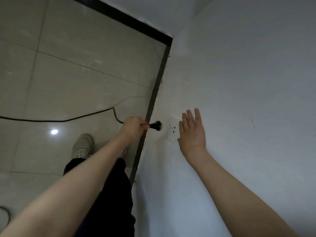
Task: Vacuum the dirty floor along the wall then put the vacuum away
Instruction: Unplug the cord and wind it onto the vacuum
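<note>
While gripping the black power plug [156, 126] by its cord end, left hand [135, 127] curled tight round it, prongs aimed at the white wall outlet [171, 130] just beside. Plug's long axis running straight toward the socket, so basically lined up. Right hand [192, 130] spread flat, fingers straight, right next to the outlet's far side. Thin black cord [68, 119] trailing away across the glossy beige tile floor [77, 74]. Vacuum itself not visible.

A glossy pale tiled floor [71, 71] carries a black cord [51, 120] and a white shoe [83, 145].
</note>
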Motion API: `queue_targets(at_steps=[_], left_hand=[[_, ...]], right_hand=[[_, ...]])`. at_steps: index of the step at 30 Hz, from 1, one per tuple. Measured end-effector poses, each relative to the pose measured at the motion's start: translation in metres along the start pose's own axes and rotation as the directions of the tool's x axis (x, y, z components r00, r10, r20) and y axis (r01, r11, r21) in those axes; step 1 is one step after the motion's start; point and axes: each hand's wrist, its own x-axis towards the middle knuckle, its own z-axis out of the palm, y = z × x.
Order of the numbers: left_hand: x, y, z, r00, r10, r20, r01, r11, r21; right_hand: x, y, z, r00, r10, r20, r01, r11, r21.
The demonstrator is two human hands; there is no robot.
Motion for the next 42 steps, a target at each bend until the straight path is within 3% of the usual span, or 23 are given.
queue_targets(at_steps=[4,8,10,14,16,18,22,26,31,34,36,38,40,41,42], left_hand=[[-0.059,-0.059,-0.056,0.977,-0.160,-0.140,0.140,0.980,-0.142],[-0.099,-0.051,-0.086,0.939,-0.272,-0.211,0.140,0.861,-0.488],[-0.117,-0.035,-0.102,0.918,-0.315,-0.240,0.059,0.709,-0.703],[-0.170,0.001,-0.146,0.903,-0.323,-0.284,-0.123,0.440,-0.890],[-0.205,0.018,-0.176,0.898,-0.305,-0.317,-0.210,0.336,-0.918],[-0.248,0.032,-0.208,0.890,-0.284,-0.357,-0.298,0.229,-0.927],[-0.340,0.055,-0.268,0.831,-0.284,-0.478,-0.479,0.072,-0.875],[-0.423,0.073,-0.308,0.719,-0.316,-0.619,-0.665,-0.055,-0.745],[-0.516,0.078,-0.339,0.501,-0.448,-0.740,-0.837,-0.033,-0.546],[-0.571,0.056,-0.340,0.382,-0.597,-0.705,-0.888,-0.025,-0.460],[-0.604,0.039,-0.332,0.338,-0.692,-0.638,-0.907,-0.060,-0.416],[-0.634,0.024,-0.321,0.339,-0.764,-0.550,-0.899,-0.091,-0.428],[-0.657,0.014,-0.309,0.317,-0.814,-0.486,-0.831,0.008,-0.556],[-0.668,0.011,-0.305,0.262,-0.833,-0.488,-0.757,0.136,-0.639],[-0.677,0.008,-0.302,0.161,-0.836,-0.524,-0.651,0.309,-0.693]], right_hand=[[-0.004,-0.001,-0.012,1.000,0.007,-0.015,-0.004,0.982,0.191],[-0.022,-0.012,-0.045,0.994,-0.053,-0.094,0.090,0.890,0.447],[-0.034,-0.018,-0.071,0.983,-0.083,-0.165,0.169,0.766,0.620],[-0.064,-0.030,-0.136,0.921,-0.094,-0.377,0.387,0.315,0.867],[-0.087,-0.036,-0.169,0.880,-0.071,-0.469,0.474,0.096,0.875],[-0.113,-0.045,-0.199,0.831,-0.087,-0.550,0.548,-0.045,0.835],[-0.168,-0.053,-0.256,0.727,-0.059,-0.684,0.670,-0.151,0.726],[-0.225,-0.041,-0.319,0.613,-0.031,-0.789,0.763,-0.234,0.602],[-0.279,-0.037,-0.371,0.581,0.043,-0.813,0.786,-0.288,0.546],[-0.314,-0.022,-0.386,0.554,0.121,-0.824,0.806,-0.327,0.494],[-0.345,-0.007,-0.400,0.503,0.155,-0.850,0.842,-0.308,0.442],[-0.381,0.007,-0.418,0.417,0.218,-0.882,0.896,-0.260,0.360],[-0.420,0.018,-0.436,0.349,0.252,-0.903,0.919,-0.282,0.276],[-0.439,0.021,-0.444,0.301,0.260,-0.918,0.933,-0.279,0.227],[-0.457,0.023,-0.451,0.243,0.252,-0.937,0.950,-0.257,0.178]])
